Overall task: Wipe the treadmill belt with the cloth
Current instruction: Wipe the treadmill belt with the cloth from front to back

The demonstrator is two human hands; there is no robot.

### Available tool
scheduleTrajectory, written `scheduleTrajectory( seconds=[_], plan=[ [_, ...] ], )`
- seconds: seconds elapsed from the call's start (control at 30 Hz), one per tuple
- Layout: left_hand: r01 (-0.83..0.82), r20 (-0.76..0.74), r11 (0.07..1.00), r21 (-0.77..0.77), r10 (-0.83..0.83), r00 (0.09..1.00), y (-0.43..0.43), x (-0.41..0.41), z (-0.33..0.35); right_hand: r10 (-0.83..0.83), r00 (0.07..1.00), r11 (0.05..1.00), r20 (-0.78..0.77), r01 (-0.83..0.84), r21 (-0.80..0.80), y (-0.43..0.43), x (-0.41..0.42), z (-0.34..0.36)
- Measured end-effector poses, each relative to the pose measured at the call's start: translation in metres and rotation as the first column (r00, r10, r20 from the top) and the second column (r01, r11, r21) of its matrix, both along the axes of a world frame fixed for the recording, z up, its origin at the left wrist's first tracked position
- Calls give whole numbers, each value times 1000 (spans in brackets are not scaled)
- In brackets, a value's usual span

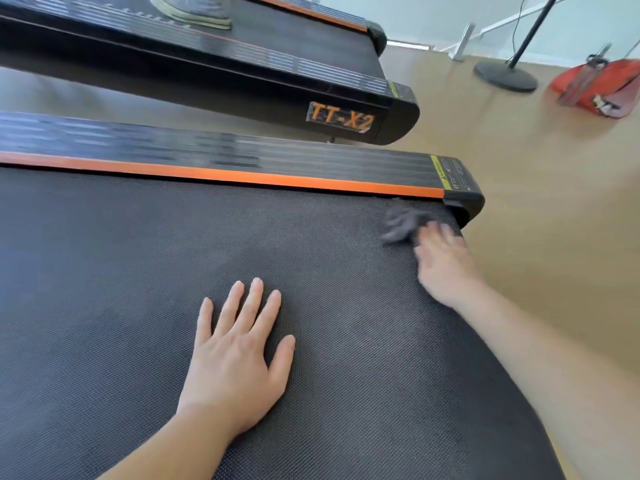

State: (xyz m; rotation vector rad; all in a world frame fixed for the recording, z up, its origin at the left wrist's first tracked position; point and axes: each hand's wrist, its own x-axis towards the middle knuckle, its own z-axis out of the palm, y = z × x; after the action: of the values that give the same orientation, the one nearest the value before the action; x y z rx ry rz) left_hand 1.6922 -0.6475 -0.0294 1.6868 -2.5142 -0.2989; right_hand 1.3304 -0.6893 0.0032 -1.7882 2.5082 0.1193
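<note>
1. At the belt's far corner, touching the right hand's (443, 263) fingertips, the grey cloth (401, 223) sits bunched; blur hides whether fingers pinch or push it.
2. The left hand (235, 358) presses flat, fingers spread, on the treadmill belt (104, 271).
3. Wiping looks mid-course; nothing marks which stretches are done.

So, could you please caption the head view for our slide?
Right hand presses grey cloth on treadmill belt; left hand rests flat.

Orange "TT-X2" label (341, 117) on the far treadmill's (398, 112) end.
</note>
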Motion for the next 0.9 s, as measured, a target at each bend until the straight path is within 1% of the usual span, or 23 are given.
scheduleTrajectory(
  seconds=[0.03,0.07,0.1,0.13,0.17,0.2,0.23,0.27,0.3,0.33,0.37,0.4,0.43,0.47,0.5,0.53,0.57,0.6,0.67,0.73,0.77,0.83,0.9],
  plan=[
    [1,17,1000,6,-2,1000,0,1,-1,-125,992,992,-5,125,24,3,-13,0],
    [0,26,1000,9,0,1000,-1,2,-2,-202,979,979,8,202,31,4,-15,-3],
    [-5,30,1000,9,4,1000,-1,2,-2,-226,974,974,30,226,14,3,-7,-9],
    [-11,31,1000,9,11,999,0,1,-1,-195,980,981,41,195,-2,2,7,-13],
    [-14,34,1000,9,14,999,1,-1,0,-115,991,993,74,116,-23,3,27,-14],
    [-11,33,1000,16,11,999,2,-3,2,22,993,999,113,-17,-43,4,48,-14],
    [-5,29,1000,27,5,1000,3,-3,5,186,972,981,143,-177,-77,9,67,-15],
    [-2,29,999,34,1,1000,2,-4,7,337,926,941,170,-325,-95,18,81,-14],
    [-4,30,999,33,3,1000,1,-4,8,436,879,900,195,-421,-112,21,84,-13],
    [-8,30,1000,30,7,1000,1,-4,9,460,861,888,218,-446,-113,22,77,-9],
    [-9,33,1000,27,8,999,1,-5,10,416,881,909,224,-407,-85,20,59,-10],
    [-6,36,1000,24,5,999,1,-4,10,330,926,944,185,-323,-71,17,37,-13],
    [-5,35,1000,19,4,999,2,-3,10,184,975,981,123,-175,-80,13,10,-18],
    [-7,28,1000,16,7,1000,2,-3,9,5,997,996,80,2,-90,11,-15,-19],
    [-9,20,1000,16,9,1000,2,-2,9,-202,975,975,94,209,-70,12,-40,-23],
    [-9,18,1000,18,9,1000,2,-2,8,-366,919,927,149,373,-24,15,-57,-26],
    [-7,22,1000,15,6,1000,2,-2,7,-468,860,881,205,471,34,19,-64,-26],
    [-7,27,1000,12,6,1000,2,-1,6,-506,823,860,256,504,80,22,-62,-26],
    [-7,26,1000,10,7,1000,2,-1,5,-496,804,857,327,514,36,25,-49,-24],
    [-9,29,1000,9,8,1000,2,-1,4,-429,840,888,333,460,-17,22,-33,-22],
    [-8,29,1000,10,8,1000,2,-1,3,-380,879,912,287,408,-42,19,-27,-19],
    [-2,36,1000,15,2,999,2,-2,3,-261,957,957,128,274,-94,10,-9,-16],
    [-3,35,1000,12,3,999,2,-2,3,-83,995,990,47,87,-109,-1,21,-17]
  ],
)
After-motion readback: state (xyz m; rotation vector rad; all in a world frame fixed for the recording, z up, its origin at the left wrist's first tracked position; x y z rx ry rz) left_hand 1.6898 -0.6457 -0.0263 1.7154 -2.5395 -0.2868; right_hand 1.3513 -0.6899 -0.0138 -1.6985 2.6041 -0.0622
